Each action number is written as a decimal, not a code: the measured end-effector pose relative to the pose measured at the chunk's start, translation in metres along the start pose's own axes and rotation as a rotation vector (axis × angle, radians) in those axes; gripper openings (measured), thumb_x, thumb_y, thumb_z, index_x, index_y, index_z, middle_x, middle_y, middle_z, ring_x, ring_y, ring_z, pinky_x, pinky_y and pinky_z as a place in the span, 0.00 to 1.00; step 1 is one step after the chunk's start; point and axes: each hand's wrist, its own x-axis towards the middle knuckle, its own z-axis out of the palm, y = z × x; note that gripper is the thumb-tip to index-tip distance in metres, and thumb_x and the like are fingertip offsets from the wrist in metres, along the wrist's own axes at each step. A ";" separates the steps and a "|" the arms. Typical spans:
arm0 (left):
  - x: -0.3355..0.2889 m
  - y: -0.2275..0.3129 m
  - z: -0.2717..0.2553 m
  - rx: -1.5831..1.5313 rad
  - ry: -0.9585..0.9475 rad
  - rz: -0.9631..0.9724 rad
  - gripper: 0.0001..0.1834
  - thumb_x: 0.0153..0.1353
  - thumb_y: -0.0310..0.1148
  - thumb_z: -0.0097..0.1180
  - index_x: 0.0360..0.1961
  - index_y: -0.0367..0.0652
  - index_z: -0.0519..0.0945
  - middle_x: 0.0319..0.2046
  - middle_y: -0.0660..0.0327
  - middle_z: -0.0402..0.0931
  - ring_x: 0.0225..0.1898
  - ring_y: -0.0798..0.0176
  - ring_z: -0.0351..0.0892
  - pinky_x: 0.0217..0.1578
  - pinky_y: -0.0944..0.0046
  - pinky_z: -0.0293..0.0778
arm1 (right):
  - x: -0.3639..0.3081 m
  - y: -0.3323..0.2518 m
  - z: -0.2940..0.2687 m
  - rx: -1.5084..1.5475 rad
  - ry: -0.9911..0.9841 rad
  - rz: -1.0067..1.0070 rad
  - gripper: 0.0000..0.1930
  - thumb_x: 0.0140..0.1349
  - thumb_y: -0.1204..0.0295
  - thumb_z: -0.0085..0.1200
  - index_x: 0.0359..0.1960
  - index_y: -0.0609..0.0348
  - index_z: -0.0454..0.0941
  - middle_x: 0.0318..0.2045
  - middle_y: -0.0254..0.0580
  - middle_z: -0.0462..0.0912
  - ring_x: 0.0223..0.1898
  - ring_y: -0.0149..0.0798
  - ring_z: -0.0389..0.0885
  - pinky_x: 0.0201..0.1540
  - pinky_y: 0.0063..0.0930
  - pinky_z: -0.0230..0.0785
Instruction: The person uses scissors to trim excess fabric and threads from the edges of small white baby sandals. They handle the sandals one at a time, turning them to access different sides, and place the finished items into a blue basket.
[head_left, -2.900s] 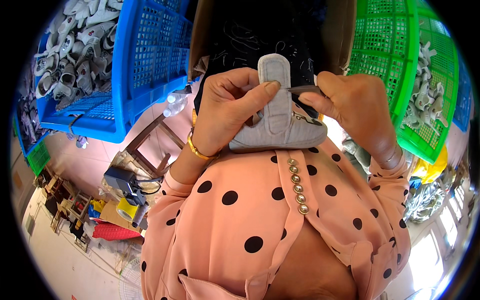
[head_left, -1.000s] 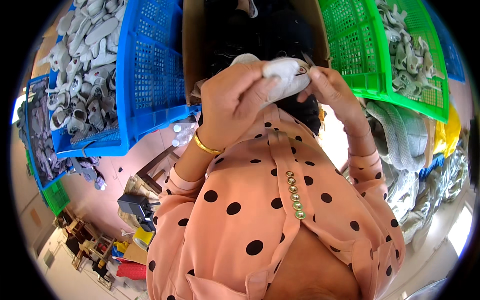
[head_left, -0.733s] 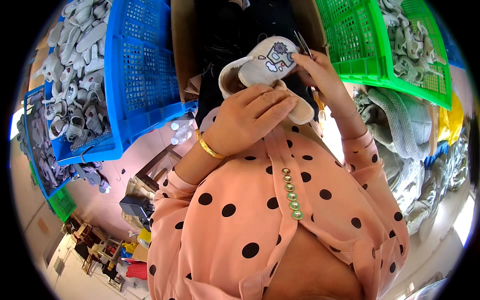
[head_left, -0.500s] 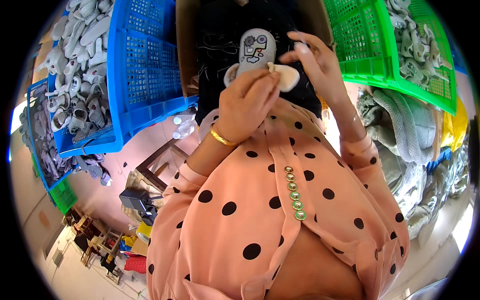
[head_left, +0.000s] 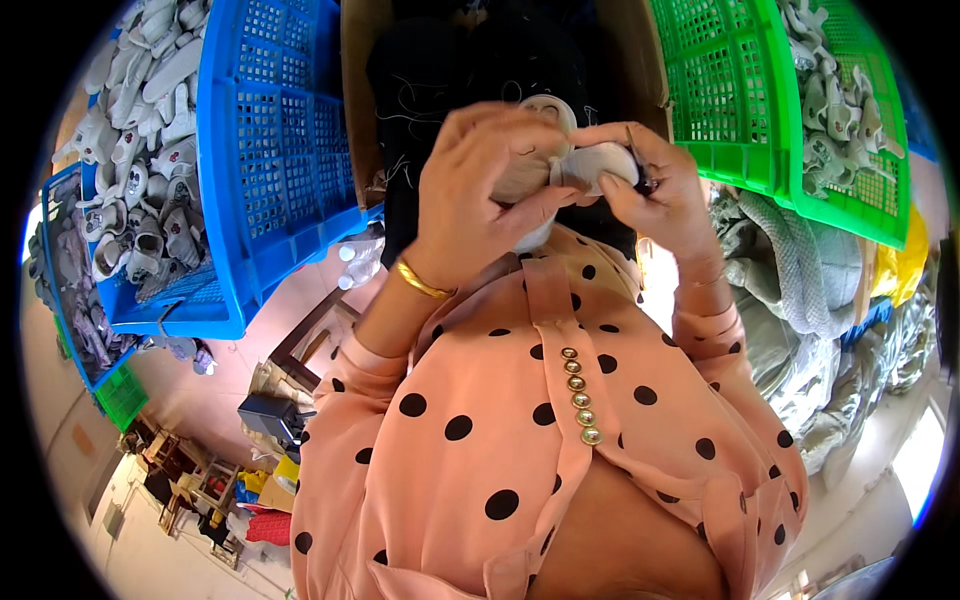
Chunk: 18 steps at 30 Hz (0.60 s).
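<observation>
A small grey cloth shoe [head_left: 522,178] is held between my two hands above my dark-clothed lap. My left hand [head_left: 480,180], with a gold bangle at its wrist, is closed round its body, fingers over the top and thumb along the near side. On the other side my right hand [head_left: 665,190] is closed on a pale rounded part of the shoe, thumb on top. A small dark thing [head_left: 648,178] shows among the right fingers; its kind I cannot make out. My fingers hide much of the shoe.
At left stands a blue plastic crate [head_left: 225,250] with many grey cloth shoes [head_left: 150,170]. A green crate [head_left: 745,165] on the right holds similar pieces. Loose threads lie on my lap. Clear bottles [head_left: 358,262] stand on the floor, and grey fabric [head_left: 800,265] is heaped at right.
The embroidered face of the shoe has turned out of sight. My right hand, apart from it before, has moved in and gripped it; my left hand has shifted further round it.
</observation>
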 end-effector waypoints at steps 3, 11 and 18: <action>0.016 -0.002 -0.014 -0.003 -0.201 -0.026 0.16 0.43 0.34 0.70 0.36 0.46 0.81 0.37 0.61 0.80 0.48 0.56 0.74 0.50 0.56 0.69 | 0.021 -0.015 -0.016 0.100 -0.201 -0.030 0.15 0.58 0.81 0.52 0.48 0.65 0.77 0.35 0.36 0.82 0.34 0.22 0.78 0.38 0.16 0.72; 0.011 -0.002 -0.029 -0.306 -0.267 -0.642 0.09 0.60 0.29 0.60 0.40 0.36 0.82 0.28 0.61 0.82 0.28 0.73 0.80 0.40 0.69 0.77 | 0.059 -0.004 -0.003 0.044 -0.163 0.007 0.11 0.67 0.68 0.53 0.39 0.66 0.76 0.23 0.34 0.78 0.25 0.21 0.76 0.29 0.15 0.67; -0.002 -0.009 -0.028 -0.648 -0.180 -0.853 0.11 0.62 0.33 0.59 0.40 0.35 0.83 0.28 0.62 0.81 0.27 0.75 0.79 0.29 0.76 0.76 | 0.047 0.018 0.014 -0.185 0.032 -0.031 0.14 0.66 0.60 0.53 0.37 0.59 0.76 0.19 0.36 0.76 0.21 0.28 0.75 0.25 0.20 0.65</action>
